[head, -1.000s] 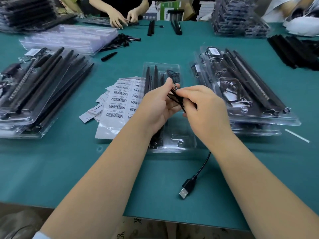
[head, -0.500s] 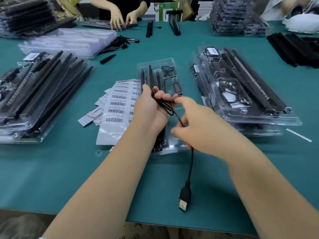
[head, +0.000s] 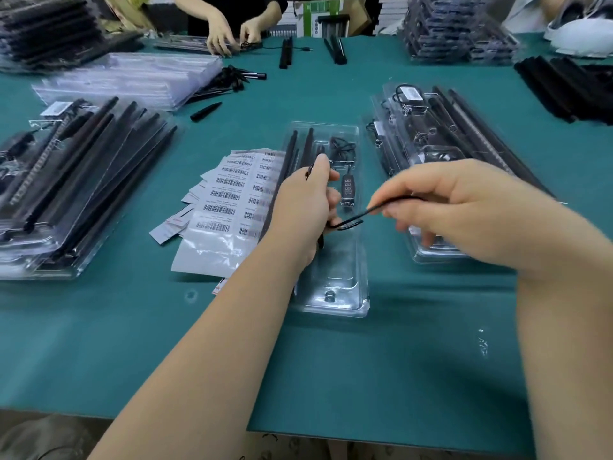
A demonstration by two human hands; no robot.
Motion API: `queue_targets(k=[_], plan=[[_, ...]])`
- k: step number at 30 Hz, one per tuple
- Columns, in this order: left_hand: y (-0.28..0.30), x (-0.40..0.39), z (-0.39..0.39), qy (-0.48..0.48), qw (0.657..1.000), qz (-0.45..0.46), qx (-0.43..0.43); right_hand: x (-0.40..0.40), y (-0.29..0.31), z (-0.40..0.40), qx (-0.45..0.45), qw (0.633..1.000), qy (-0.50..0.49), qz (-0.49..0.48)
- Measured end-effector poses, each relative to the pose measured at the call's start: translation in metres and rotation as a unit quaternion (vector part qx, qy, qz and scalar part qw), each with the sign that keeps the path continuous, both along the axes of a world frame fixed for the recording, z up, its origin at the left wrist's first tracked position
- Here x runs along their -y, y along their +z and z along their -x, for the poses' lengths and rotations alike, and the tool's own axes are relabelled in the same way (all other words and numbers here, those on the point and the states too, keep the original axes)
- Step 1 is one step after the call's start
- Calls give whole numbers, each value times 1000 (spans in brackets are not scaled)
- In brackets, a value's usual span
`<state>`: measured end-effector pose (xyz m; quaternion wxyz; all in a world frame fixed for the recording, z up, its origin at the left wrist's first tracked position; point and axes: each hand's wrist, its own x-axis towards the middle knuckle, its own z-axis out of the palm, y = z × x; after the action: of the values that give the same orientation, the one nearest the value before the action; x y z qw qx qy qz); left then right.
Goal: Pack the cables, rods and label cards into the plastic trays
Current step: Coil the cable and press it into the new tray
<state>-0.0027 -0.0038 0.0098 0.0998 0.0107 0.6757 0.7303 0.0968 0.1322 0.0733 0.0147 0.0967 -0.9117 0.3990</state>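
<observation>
A clear plastic tray [head: 331, 303] lies lengthwise in front of me, with black rods [head: 310, 141] and a small black controller [head: 347, 189] in it. My left hand [head: 305, 207] hovers over the tray and grips coiled loops of a black cable [head: 351, 219]. My right hand [head: 447, 204] pinches the same cable a little to the right and holds it taut between the two hands. The cable's plug end is hidden. A fan of barcode label cards [head: 229, 197] lies just left of the tray.
Filled trays [head: 441, 134] are stacked to the right, more [head: 66, 180] to the left. Empty clear trays [head: 132, 78] and loose black rods [head: 564, 84] sit further back. Another person's hands [head: 232, 34] work at the far edge of the green mat [head: 132, 343].
My right hand has risen from below the tray to its right side, drawing the cable up. The USB plug that hung near the table's front edge is out of sight.
</observation>
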Motion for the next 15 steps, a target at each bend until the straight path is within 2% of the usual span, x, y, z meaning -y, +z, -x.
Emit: queue_targets(k=[2, 3, 5, 6, 9, 12, 15], plan=[[-2, -1, -1, 12, 999, 32, -18, 14, -7, 3, -34, 998, -12, -51], [-2, -1, -1, 11, 999, 30, -16, 23, -12, 5, -51, 991, -24, -122], [1, -1, -4, -9, 1000, 26, -11, 39, -24, 11, -90, 946, -69, -303], [2, -2, -6, -21, 999, 48, -14, 45, -29, 14, -97, 926, -97, -352], [4, -5, -9, -43, 991, 115, -58, 60, -43, 21, -80, 923, -163, -338], [4, -2, -15, -128, 982, 60, -127, 55, -53, 30, -140, 907, -220, -330], [2, 6, -15, -214, 956, 88, -181, 44, -56, 36, -139, 910, -227, -316]])
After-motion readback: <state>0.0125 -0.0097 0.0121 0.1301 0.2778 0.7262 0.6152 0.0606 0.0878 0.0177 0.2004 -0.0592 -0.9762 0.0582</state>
